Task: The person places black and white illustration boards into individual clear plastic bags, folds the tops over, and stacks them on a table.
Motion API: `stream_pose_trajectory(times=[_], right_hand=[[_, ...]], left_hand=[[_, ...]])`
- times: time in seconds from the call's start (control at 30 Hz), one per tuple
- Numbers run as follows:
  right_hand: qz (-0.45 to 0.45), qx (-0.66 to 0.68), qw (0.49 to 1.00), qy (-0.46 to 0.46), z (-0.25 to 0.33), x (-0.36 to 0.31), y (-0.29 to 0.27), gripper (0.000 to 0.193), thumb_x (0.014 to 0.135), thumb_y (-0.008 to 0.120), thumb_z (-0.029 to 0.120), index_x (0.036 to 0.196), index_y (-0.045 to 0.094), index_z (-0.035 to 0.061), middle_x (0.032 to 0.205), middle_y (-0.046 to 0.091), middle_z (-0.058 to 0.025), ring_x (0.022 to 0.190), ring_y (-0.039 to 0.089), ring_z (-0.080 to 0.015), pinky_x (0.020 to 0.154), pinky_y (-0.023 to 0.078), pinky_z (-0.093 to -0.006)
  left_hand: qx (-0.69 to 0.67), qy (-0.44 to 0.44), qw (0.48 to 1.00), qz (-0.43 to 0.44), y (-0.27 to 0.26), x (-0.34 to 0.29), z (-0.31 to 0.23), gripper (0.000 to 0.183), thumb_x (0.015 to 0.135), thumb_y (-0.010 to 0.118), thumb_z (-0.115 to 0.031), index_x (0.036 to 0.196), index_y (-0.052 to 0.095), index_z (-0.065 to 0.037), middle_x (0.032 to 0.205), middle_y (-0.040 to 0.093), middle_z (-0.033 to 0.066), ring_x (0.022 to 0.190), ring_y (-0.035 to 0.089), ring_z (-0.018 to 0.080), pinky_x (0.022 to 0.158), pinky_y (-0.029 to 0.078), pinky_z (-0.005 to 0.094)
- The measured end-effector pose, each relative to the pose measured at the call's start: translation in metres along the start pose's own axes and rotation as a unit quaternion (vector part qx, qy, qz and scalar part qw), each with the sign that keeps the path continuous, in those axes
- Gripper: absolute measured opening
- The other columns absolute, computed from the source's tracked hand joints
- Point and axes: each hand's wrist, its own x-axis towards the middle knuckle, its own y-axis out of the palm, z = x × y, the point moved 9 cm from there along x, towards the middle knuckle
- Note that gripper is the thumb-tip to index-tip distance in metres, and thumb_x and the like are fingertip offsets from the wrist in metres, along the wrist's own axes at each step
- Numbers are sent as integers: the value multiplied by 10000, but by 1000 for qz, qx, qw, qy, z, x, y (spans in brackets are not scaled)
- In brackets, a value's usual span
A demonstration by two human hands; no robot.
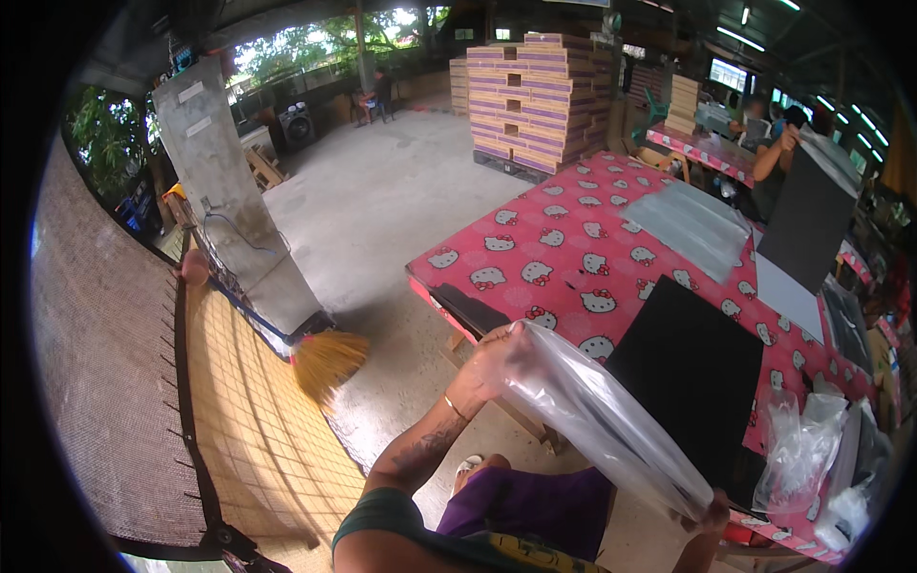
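Hands up off the table, and you had a clear plastic sleeve stretched between them. Your left hand was closed over its upper end, fingers curled tight on the film. Your right hand sat low at the frame's edge, gripping the bottom corner; only a thumb and a bit of knuckle showed, so how firmly it pinched I could not tell. You held it slanted, high on the left and low on the right, above your lap and just off the table's near corner, which I judged kept the film taut and its mouth open.

Just beside it lay a black board flat on the pink cartoon-cat tablecloth, within easy reach of your right hand. A heap of loose clear bags sat at the table's right end. Further up the cloth rested a grey sheet and another dark board tipped up in a co-worker's hand.

Behind the table stood a tall pallet stack of flat cartons, tan with purple bands, squared up neatly. Left of you a grey concrete pillar carried two small pale rectangular labels near its top, too blurred to read anyway. A yellow broom leaned at its foot.
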Motion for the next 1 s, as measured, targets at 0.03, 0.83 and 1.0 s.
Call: stream_pose_trajectory(times=[0.03,0.83,1.0], right_hand=[[41,-20,998,51,-4,-4,3,417,734,663,27,1126,528,-25,1008,577,-150,878,582,-225,713,526,-353],[-327,55,942,-47,30,-131,-127,385,728,566,90,1111,535,70,784,607,-37,598,576,-141,564,483,-284],[-340,-365,862,-91,28,-71,-33,280,779,504,24,1050,556,69,800,536,-21,612,503,-66,476,405,-197]], left_hand=[[-9,-1,1000,-29,-3,0,2,188,922,561,-234,909,586,-48,765,603,43,644,600,147,628,527,298],[47,-114,982,146,30,-27,63,341,704,619,-68,1031,534,-27,945,599,49,880,590,163,787,460,292],[115,-81,986,85,0,-25,95,339,674,555,68,989,509,-47,908,594,55,836,574,144,716,469,249]])
